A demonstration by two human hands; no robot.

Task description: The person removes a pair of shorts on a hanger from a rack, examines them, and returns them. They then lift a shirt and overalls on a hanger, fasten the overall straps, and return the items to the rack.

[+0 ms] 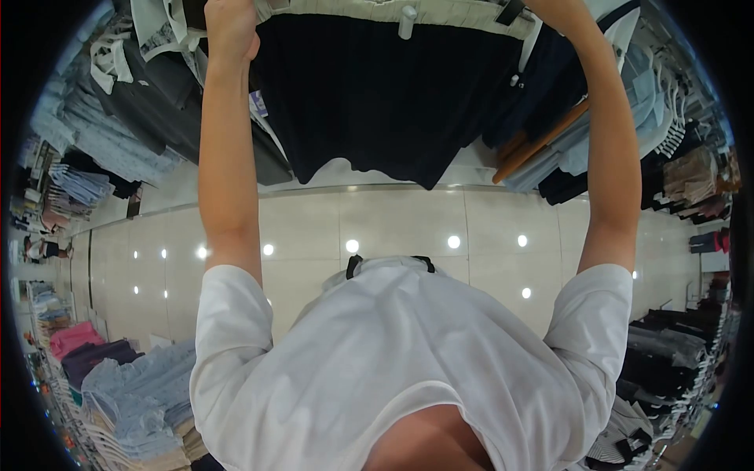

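Observation:
A dark navy, nearly black garment [377,94] hangs spread out in front of me, with an uneven, wavy lower hem. Along its top runs a gathered cream band [338,11], with a small white peg-like piece [407,22] at the middle. My left hand [232,30] is closed at the garment's upper left corner; its fingertips are partly cut off by the top edge. My right hand [556,9] is at the upper right end, near a black clip [510,11]. Its fingers lie beyond the frame, so its grip is hidden.
Grey clothes [149,102] hang to the left, and blue clothes [542,145] beside a wooden hanger [542,141] to the right. Behind me stand racks with light blue garments [141,392] and dark garments [667,353]. Glossy floor tiles [408,220] reflect ceiling lights.

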